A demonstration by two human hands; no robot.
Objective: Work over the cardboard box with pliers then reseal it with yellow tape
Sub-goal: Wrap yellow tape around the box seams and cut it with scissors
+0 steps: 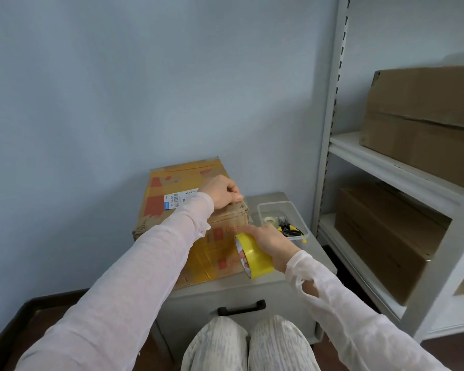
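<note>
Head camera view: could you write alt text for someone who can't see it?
A person's left hand grips the top corner of a cardboard box on a grey cabinet while the right hand holds a yellow tape roll near its side. Pliers lie in a clear tray beside the box.

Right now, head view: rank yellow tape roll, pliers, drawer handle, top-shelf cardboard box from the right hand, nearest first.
1. yellow tape roll: held by the right hand.
2. pliers: in the clear tray, just right.
3. drawer handle: below, on the cabinet front.
4. top-shelf cardboard box: far upper right.
</note>
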